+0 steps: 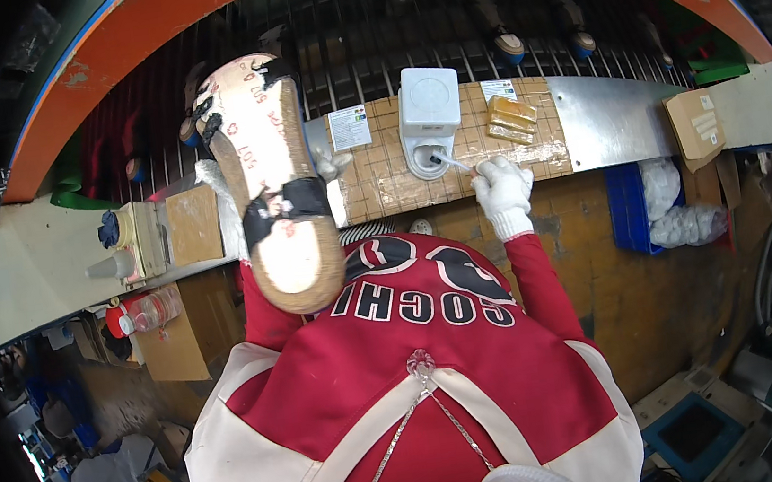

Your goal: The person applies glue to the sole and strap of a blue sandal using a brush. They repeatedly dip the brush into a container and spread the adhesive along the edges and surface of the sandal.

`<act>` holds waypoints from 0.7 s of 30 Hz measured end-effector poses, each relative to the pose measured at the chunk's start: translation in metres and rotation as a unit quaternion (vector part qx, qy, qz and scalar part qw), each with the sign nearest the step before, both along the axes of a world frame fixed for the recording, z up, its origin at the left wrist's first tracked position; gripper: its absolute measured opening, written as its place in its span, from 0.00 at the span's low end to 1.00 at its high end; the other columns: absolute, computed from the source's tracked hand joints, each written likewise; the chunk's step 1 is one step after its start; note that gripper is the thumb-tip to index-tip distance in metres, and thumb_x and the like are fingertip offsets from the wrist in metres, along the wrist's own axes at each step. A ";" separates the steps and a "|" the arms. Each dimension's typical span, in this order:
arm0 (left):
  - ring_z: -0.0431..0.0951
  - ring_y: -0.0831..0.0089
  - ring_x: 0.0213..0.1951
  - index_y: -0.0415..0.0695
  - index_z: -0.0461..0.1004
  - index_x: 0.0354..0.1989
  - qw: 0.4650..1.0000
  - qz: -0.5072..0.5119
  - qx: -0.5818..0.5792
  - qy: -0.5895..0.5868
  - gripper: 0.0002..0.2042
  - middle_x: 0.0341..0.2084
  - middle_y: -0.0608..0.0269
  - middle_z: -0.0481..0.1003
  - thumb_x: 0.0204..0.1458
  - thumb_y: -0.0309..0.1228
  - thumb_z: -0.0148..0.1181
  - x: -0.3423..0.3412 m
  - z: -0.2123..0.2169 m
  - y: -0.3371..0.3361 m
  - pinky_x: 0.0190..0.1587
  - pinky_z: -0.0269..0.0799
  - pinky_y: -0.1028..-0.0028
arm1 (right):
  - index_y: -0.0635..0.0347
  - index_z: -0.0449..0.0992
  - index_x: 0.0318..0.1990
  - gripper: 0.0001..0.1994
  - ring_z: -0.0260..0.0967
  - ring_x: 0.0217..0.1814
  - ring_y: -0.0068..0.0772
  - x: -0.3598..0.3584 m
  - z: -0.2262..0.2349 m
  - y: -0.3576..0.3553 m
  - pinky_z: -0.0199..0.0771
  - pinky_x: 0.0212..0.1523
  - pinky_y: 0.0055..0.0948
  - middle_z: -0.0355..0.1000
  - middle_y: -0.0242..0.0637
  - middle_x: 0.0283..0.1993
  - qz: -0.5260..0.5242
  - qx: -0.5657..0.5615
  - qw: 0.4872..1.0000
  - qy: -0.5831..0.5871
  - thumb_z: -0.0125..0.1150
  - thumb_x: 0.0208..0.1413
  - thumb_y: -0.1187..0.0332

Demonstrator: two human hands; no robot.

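Observation:
My left hand (333, 165), in a white glove, grips a shoe (275, 173) from behind, so most of the hand is hidden. The shoe's underside faces up: a pale sole board with red marks, black upper edges folded over it and a brown rim. My right hand (504, 191), also gloved, is closed around a thin white brush (454, 163). Its dark tip reaches into the cup-shaped mouth (430, 162) at the foot of a white dispenser bottle (429, 103). Two yellowish blocks (511, 120) lie right of the bottle.
A taped cardboard sheet (370, 183) covers part of the narrow bench (606, 121). Beyond it, a rack of metal rods (356, 63) carries several shoes. A cardboard box (697, 125) stands at right, above a blue crate (628, 209) with plastic bags. A clear bottle (154, 310) sits below the bench's left side.

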State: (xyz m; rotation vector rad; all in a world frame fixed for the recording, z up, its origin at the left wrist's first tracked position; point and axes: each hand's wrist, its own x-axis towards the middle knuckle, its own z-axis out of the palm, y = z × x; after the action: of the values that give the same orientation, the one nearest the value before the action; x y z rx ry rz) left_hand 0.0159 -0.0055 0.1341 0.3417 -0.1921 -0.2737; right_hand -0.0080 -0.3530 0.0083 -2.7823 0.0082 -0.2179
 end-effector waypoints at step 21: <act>0.80 0.62 0.51 0.41 0.63 0.66 0.979 0.010 0.132 0.153 0.38 0.56 0.49 0.74 0.59 0.63 0.51 0.000 0.008 -0.042 0.51 0.81 0.63 | 0.60 0.83 0.39 0.09 0.60 0.26 0.16 0.012 -0.010 -0.016 0.61 0.27 0.22 0.67 0.23 0.25 -0.101 0.488 0.825 0.268 0.67 0.55 0.66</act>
State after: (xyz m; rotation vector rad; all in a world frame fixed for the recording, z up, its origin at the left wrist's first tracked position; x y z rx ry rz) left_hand 0.0156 -0.0480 0.1418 0.5589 0.1524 -0.3291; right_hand 0.0040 -0.3692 -0.0019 -1.7171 0.4282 0.4221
